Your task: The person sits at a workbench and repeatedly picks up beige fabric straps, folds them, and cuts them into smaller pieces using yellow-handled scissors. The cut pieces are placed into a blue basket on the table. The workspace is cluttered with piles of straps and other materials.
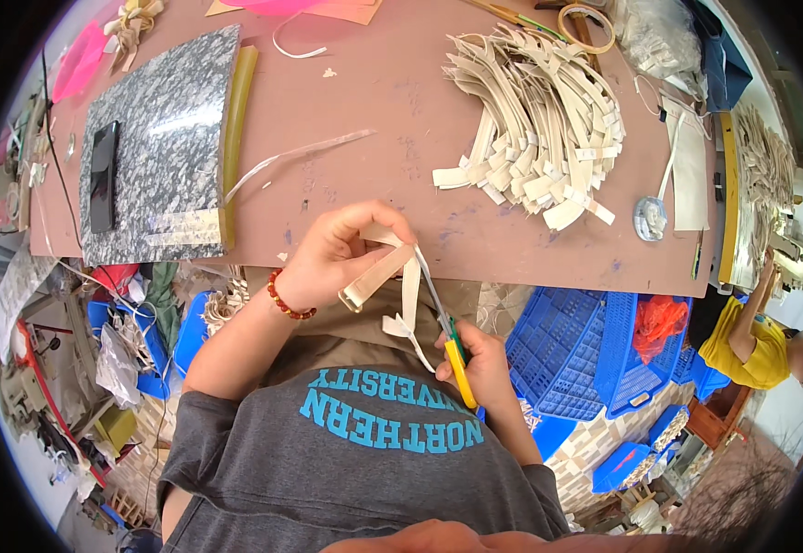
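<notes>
One beige strap [378,278] is what we are logging in the head view: it is hanging in front of the person's grey shirt [309,488], near the closest edge of the table [355,189]. We are seeing the left hand [323,253] pinching it between thumb and fingers, a metal-looking fitting [351,300] showing at one end. The right hand [482,364] is gripping green-and-yellow scissors [457,369], blades pointing up beside the strap; whether they are biting into it, we cannot tell. Progress, by our judgement: this strap is partway through trimming, a narrow white piece [412,344] dangling below. Many similar straps [539,120] are lying bundled at the table's right; we are not telling whether those are finished or waiting.
</notes>
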The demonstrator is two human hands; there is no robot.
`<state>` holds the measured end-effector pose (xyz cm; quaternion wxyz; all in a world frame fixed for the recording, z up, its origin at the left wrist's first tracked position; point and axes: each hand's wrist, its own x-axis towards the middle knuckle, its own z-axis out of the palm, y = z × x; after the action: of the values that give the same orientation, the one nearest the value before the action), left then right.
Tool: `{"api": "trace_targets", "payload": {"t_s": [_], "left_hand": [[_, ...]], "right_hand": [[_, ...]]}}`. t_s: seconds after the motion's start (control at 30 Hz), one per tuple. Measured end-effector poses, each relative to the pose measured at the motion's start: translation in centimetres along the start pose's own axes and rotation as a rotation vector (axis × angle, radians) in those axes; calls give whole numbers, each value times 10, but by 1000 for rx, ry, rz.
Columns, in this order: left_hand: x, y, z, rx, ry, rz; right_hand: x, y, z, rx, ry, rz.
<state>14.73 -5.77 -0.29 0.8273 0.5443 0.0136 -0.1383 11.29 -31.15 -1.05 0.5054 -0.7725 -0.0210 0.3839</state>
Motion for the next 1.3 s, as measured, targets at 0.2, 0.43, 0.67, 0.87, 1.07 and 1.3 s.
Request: {"api": "trace_targets", "payload": {"t_s": [0.2, 0.43, 0.67, 0.87, 1.07, 1.3], "left_hand": [[-3, -15, 7, -188, 90, 19], [-5, 1, 7, 25, 98, 20], [-4, 7, 7, 118, 108, -50], [-3, 12, 7, 282, 3, -9], [-3, 1, -1, 335, -48, 211], [-3, -6, 0, 206, 2, 212]], "right_hand": [[-2, -6, 0, -38, -2, -93], [-4, 4, -4, 387, -300, 106], [-3, 8, 5, 487, -370, -122], [-3, 6, 6, 92, -141, -2], [-2, -7, 0, -197, -70, -50], [1, -6, 5, -170, -42, -176]]}}
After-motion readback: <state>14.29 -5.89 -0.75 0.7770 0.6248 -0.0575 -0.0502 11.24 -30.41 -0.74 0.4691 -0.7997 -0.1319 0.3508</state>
